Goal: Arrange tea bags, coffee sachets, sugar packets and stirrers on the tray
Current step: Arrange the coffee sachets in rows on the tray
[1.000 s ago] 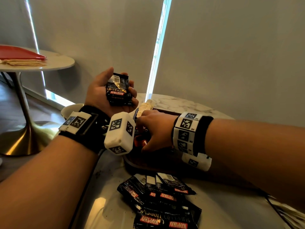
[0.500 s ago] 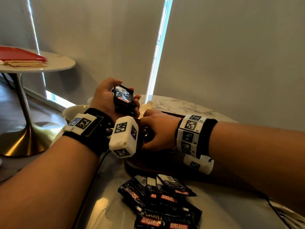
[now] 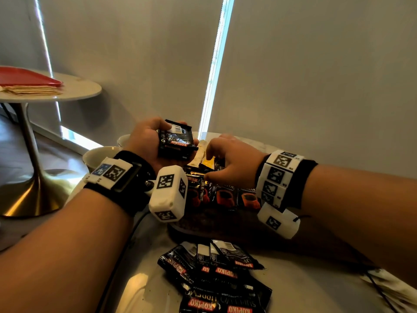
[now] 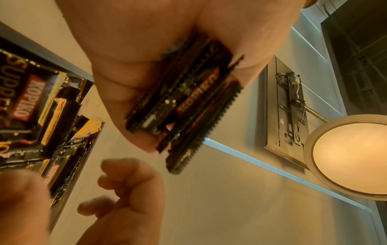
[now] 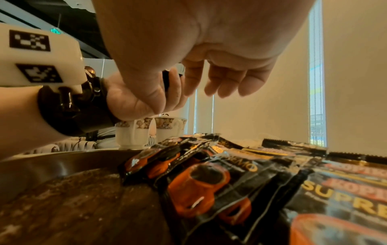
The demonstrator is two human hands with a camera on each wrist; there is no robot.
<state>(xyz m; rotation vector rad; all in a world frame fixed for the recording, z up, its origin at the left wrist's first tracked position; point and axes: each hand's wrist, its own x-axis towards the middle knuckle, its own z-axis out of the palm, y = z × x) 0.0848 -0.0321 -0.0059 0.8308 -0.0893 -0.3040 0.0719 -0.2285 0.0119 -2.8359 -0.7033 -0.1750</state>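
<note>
Sachets stacked upright in clamped left hand — right hand loosely curled, holding nothing.

"KOPIKO" in white on red, with "SUPREMO" in gold, stands on the black sachets at 12 o'clock on the tray, the held stack, and the pile at 6 o'clock.

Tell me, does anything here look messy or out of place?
Yes: a loose heap of coffee sachets lies criss-crossed on the table, off the tray, where other sachets sit in a row.
</note>
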